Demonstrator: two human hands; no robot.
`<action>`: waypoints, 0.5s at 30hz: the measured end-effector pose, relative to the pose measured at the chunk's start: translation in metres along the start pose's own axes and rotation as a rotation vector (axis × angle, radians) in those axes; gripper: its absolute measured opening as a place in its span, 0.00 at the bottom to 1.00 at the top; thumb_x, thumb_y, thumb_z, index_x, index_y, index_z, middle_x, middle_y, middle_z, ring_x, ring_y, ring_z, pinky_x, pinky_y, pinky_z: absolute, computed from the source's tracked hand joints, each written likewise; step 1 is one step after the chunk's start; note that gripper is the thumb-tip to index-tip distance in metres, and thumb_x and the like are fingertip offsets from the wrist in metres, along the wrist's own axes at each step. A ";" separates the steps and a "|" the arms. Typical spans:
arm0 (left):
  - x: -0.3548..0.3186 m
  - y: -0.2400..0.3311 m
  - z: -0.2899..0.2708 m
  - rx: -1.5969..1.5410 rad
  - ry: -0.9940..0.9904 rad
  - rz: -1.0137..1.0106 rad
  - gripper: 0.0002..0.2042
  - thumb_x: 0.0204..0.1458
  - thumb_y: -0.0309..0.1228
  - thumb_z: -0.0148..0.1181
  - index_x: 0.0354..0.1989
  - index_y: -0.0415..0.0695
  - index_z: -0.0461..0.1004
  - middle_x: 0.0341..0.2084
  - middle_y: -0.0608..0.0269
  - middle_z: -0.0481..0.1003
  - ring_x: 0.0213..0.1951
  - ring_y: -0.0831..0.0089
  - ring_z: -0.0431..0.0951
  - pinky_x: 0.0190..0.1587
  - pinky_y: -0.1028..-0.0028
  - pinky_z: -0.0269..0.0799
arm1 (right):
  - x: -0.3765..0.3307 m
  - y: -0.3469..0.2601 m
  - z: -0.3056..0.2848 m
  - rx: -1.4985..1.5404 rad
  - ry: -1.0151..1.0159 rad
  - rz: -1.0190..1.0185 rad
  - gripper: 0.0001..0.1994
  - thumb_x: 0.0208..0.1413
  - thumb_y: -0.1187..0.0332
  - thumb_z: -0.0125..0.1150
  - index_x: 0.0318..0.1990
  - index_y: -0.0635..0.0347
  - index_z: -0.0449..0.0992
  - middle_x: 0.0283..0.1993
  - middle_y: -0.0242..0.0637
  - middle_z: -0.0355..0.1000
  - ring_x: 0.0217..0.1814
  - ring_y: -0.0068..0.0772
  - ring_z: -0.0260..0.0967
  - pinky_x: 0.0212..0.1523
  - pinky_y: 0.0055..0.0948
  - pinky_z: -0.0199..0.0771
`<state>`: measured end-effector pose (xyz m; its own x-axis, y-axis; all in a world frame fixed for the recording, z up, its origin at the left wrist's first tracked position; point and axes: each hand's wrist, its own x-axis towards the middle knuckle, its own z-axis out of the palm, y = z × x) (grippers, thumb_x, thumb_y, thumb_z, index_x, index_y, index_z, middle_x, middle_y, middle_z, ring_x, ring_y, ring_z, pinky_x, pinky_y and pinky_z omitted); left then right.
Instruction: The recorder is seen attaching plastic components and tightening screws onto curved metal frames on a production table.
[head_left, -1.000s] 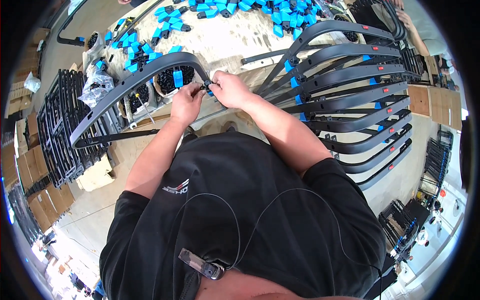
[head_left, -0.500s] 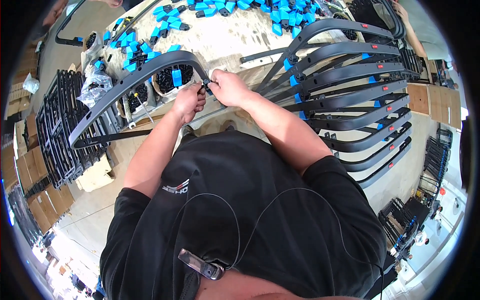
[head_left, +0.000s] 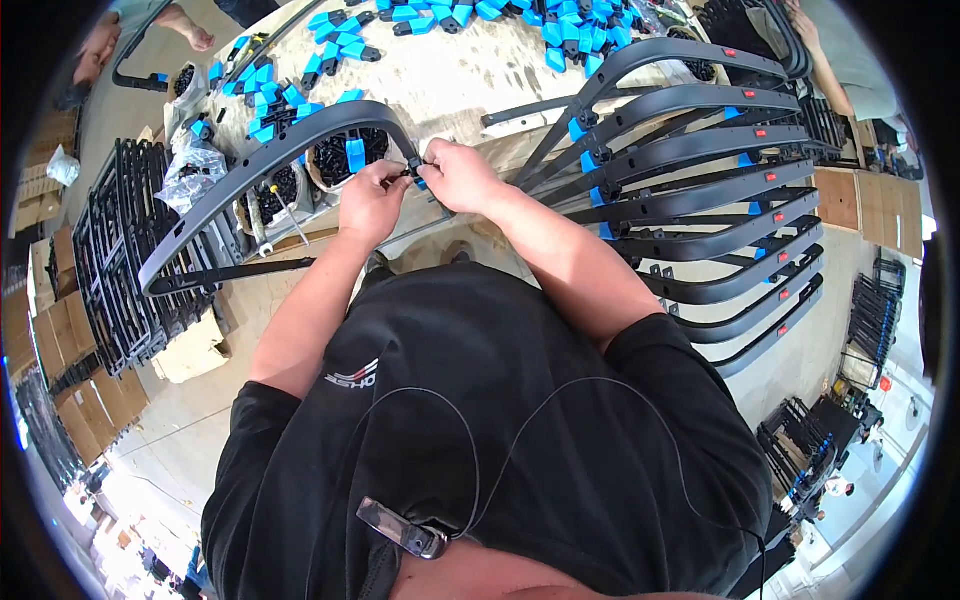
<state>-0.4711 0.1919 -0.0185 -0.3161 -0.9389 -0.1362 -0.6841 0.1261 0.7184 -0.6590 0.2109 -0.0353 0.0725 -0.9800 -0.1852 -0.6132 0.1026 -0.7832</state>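
A black curved metal frame (head_left: 255, 162) arches in front of me, its right end coming down between my hands. My right hand (head_left: 458, 178) is closed round that end, where a dark fitting with a bit of blue shows. Beside it, on the left, my left hand (head_left: 370, 205) pinches with thumb and fingertips close against the frame's end. A small dark piece seems to sit at those fingertips, but it is too small to name. Just beyond the left hand stands a bin of small black parts (head_left: 335, 150) with one blue-and-black piece (head_left: 355, 156) on top.
Many blue-and-black plastic pieces (head_left: 570, 30) lie on the worktable (head_left: 450, 75). Several finished-looking curved frames (head_left: 700, 165) are stacked at the right. More black frames (head_left: 130, 250) stand at the left. A wrench (head_left: 265, 248) and a screwdriver (head_left: 288, 208) lie near the bins. Other people's hands (head_left: 198, 40) show at the far edge.
My left hand has turned and its fingers have shifted up to the frame's end, from curled to pinching. My right hand stays nearly in place. Another person's hand has come further in at the far left.
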 end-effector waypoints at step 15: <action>0.013 -0.014 0.018 -1.085 -0.320 -0.672 0.18 0.71 0.43 0.45 0.30 0.46 0.67 0.18 0.72 0.61 0.19 0.78 0.59 0.22 0.76 0.53 | -0.005 -0.012 -0.009 -0.049 -0.024 0.043 0.14 0.59 0.61 0.60 0.42 0.65 0.76 0.38 0.54 0.78 0.45 0.58 0.77 0.46 0.49 0.76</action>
<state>-0.4775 0.1842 -0.0429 -0.3668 -0.5817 -0.7260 0.0573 -0.7931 0.6064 -0.6592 0.2127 -0.0196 0.0639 -0.9703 -0.2332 -0.6539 0.1358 -0.7443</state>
